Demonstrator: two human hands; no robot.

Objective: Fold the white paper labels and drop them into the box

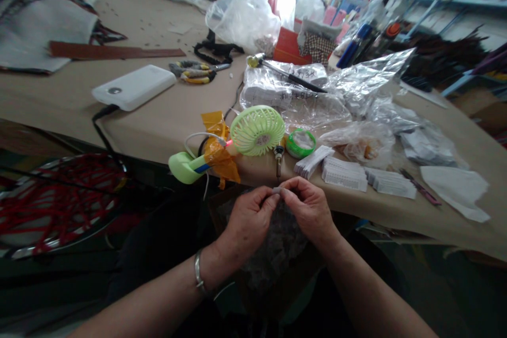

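Note:
My left hand (247, 222) and my right hand (309, 206) meet below the table's front edge. Both pinch one small grey piece (277, 190) between thumb and fingertips. A silver bracelet (198, 272) sits on my left wrist. Under my hands lies a dark crinkled plastic bag (279, 243) on my lap. Just above my hands, on the table edge, stand a green mini fan (257, 129) with orange tape, a small metal tool (279, 157) and stacks of white paper tags (344, 173).
A white power bank (134, 86) lies at the left of the brown table (158, 121). A green tape roll (301, 142), a hammer (283, 71), scissors (194, 72) and several clear plastic bags (356, 84) crowd the middle and right. Red cords (55, 200) lie at lower left.

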